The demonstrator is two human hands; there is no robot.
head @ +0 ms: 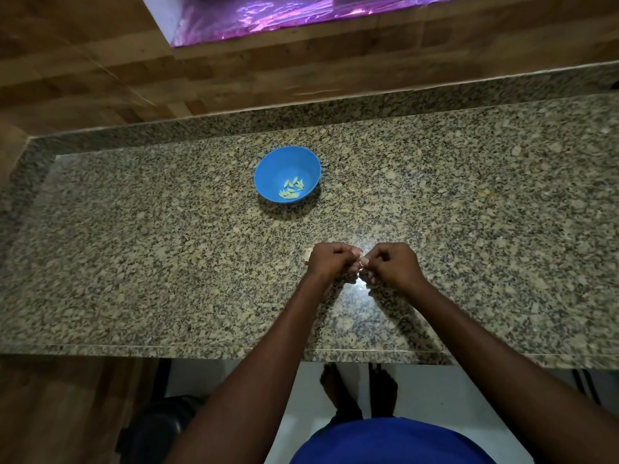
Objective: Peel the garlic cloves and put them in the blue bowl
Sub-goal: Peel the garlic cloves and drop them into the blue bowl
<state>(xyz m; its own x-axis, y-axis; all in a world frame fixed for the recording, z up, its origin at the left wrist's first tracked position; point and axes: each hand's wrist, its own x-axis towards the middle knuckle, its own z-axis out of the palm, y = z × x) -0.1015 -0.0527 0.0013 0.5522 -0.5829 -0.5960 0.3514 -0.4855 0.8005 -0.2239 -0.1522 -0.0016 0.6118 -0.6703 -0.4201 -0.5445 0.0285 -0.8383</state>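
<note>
Speckled granite countertop (167, 262) fills most of the head view, backed by a low granite upstand and a wood-grain wall (83, 61). At the top edge a shiny purple panel (268, 15) is cut off by the frame, and what it is cannot be made out.

Both hands are curled and brought together above the near part of the counter, fingertips meeting. The left hand (330, 261) and the right hand (390, 262) pinch a small pale thing between them, a garlic clove (362, 261), of which only a sliver shows; the fingers hide the rest, so whether its skin is on or off cannot be told. A pale scrap (306, 261) just beside the left hand's knuckles lies on the stone, too small to identify.

Farther back and a little to the left, well apart from the hands, the blue bowl (268, 169) stands upright on the counter. Several peeled cloves (291, 189) lie in its bottom, pale yellow-green; they overlap and are too small to count surely.

Below the counter's front edge the view is dim: bare feet (358, 393) on a light floor, a blue garment (388, 443) cut off at the bottom edge, and a dark rounded object (160, 426) at lower left that is too shadowed to name.
</note>
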